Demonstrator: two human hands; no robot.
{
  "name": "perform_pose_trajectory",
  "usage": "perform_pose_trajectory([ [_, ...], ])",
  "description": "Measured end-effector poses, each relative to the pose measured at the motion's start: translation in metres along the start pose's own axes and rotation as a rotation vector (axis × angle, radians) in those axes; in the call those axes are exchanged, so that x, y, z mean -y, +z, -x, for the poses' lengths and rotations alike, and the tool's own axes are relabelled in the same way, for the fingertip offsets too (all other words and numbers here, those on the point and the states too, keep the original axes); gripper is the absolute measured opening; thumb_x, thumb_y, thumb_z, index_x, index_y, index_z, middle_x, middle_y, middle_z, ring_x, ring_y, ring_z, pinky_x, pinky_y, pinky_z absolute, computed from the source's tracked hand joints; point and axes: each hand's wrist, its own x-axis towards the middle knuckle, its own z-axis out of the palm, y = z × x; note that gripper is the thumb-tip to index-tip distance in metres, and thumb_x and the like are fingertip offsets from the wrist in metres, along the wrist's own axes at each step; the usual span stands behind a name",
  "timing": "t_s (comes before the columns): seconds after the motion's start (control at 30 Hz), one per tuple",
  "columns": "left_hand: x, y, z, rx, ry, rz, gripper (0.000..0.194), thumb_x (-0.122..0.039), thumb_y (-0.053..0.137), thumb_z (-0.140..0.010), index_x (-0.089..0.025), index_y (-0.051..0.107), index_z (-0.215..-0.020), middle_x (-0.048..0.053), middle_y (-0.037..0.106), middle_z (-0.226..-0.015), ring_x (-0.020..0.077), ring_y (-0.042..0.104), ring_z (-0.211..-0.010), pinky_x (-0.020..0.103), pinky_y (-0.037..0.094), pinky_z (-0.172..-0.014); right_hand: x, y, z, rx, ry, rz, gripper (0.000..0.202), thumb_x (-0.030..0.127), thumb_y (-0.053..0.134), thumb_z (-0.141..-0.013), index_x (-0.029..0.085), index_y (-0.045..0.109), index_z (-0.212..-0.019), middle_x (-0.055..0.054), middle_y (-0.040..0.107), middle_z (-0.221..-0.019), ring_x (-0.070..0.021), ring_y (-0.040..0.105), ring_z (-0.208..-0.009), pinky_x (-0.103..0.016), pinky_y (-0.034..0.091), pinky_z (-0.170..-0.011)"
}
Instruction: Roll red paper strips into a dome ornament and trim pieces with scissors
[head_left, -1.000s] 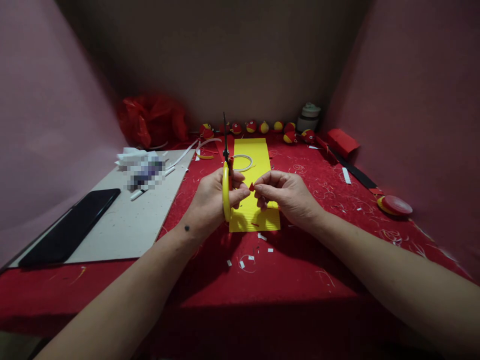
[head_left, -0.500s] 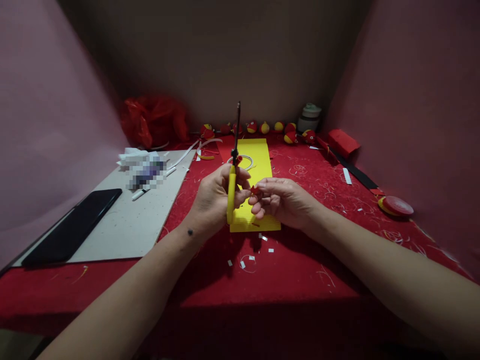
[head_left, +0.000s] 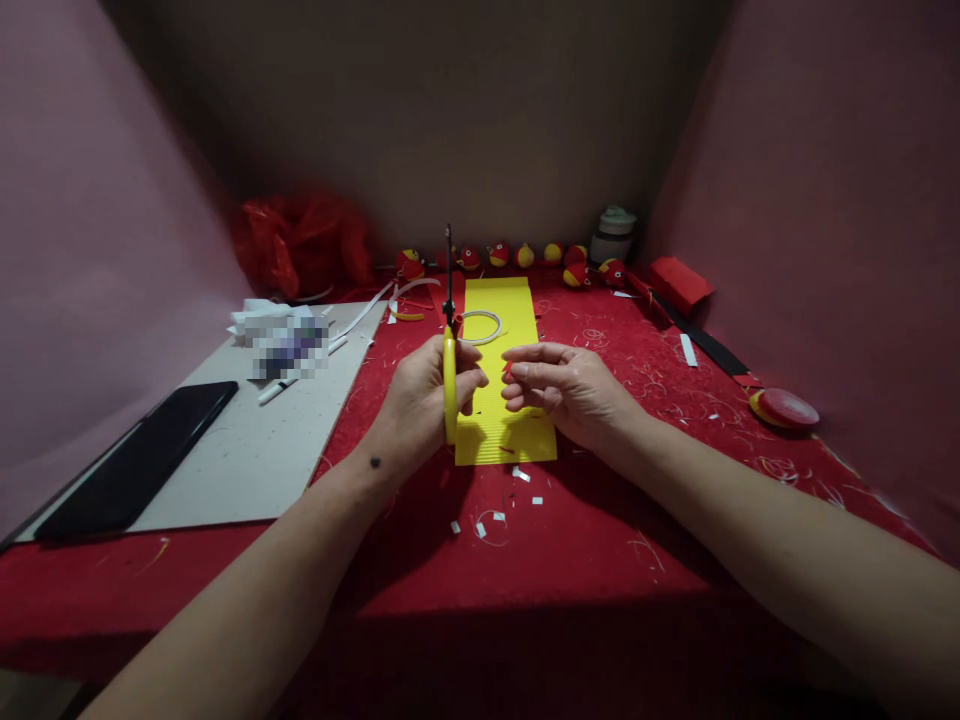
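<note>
Over the yellow corrugated sheet [head_left: 499, 300], my left hand [head_left: 427, 395] holds yellow-handled scissors [head_left: 450, 385] with the blades pointing up and away. My right hand [head_left: 570, 385] is closed, pinching a small red piece [head_left: 508, 368] between thumb and fingers. A small gap separates the two hands. Just beyond my left hand, a white ring [head_left: 491, 328] lies on the sheet. White paper bits [head_left: 481, 529] are scattered on the red cloth [head_left: 585, 560] nearer to me.
On the left, a grey board [head_left: 247, 470] bears a black phone [head_left: 142, 455], a pen [head_left: 281, 388] and white tissue. Small red-and-yellow balls [head_left: 499, 254] line the back, near a red plastic bag [head_left: 300, 240] and a jar [head_left: 613, 235]. At right lie a black strip [head_left: 705, 345] and a round disc [head_left: 787, 408].
My hands have moved apart. The red piece that was between them is now in my right fingertips only. The scissors have shifted slightly left with my left hand.
</note>
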Motion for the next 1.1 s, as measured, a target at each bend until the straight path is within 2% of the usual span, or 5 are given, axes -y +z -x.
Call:
perform_pose_trajectory([
  [0.17,0.004,-0.003,-0.002,0.167,0.030,-0.254,0.019,-0.018,0.048,-0.071,-0.017,0.050,-0.089,0.005,0.059,-0.082,0.0155,0.055,-0.068,0.027,0.042,-0.059,0.006,-0.003,-0.003,-0.085,-0.100,0.010,0.016,0.014,0.072,-0.065,0.015,0.060,-0.077,-0.002,0.066,-0.070,-0.0140,0.065,-0.059,-0.032,0.055,-0.067],
  [0.3,0.005,-0.005,-0.004,0.217,0.033,-0.529,0.008,-0.026,0.049,-0.073,-0.019,0.048,-0.076,0.004,0.058,-0.070,0.0162,0.052,-0.060,0.026,0.036,-0.055,0.012,-0.005,-0.007,-0.150,-0.179,0.013,0.015,0.012,0.071,-0.065,0.015,0.059,-0.074,-0.001,0.064,-0.067,-0.0130,0.063,-0.057,-0.030,0.054,-0.063],
  [0.53,0.001,0.000,-0.001,0.300,0.038,-0.844,0.016,-0.033,0.048,-0.076,-0.021,0.043,-0.067,0.005,0.057,-0.063,0.0161,0.049,-0.050,0.025,0.027,-0.047,0.014,-0.008,-0.010,-0.221,-0.198,0.009,0.015,0.012,0.070,-0.066,0.016,0.057,-0.072,-0.001,0.063,-0.068,-0.0126,0.062,-0.057,-0.032,0.054,-0.062],
  [0.77,0.001,0.005,0.000,0.388,0.016,-0.982,0.024,-0.041,0.051,-0.075,-0.019,0.049,-0.083,0.011,0.064,-0.079,0.0234,0.060,-0.064,0.027,0.030,-0.049,0.011,-0.006,-0.009,-0.222,-0.169,-0.072,0.012,0.009,0.068,-0.066,0.014,0.059,-0.070,-0.002,0.065,-0.066,-0.0127,0.064,-0.057,-0.025,0.055,-0.056],
  [1.1,0.000,0.006,0.002,0.430,-0.021,-1.028,0.027,-0.036,0.042,-0.081,-0.015,0.050,-0.094,0.015,0.065,-0.089,0.0280,0.062,-0.076,0.032,0.038,-0.056,0.008,-0.004,-0.009,-0.212,-0.148,-0.055,0.012,0.010,0.066,-0.067,0.016,0.056,-0.071,-0.002,0.067,-0.069,-0.0135,0.064,-0.062,-0.026,0.055,-0.059],
])
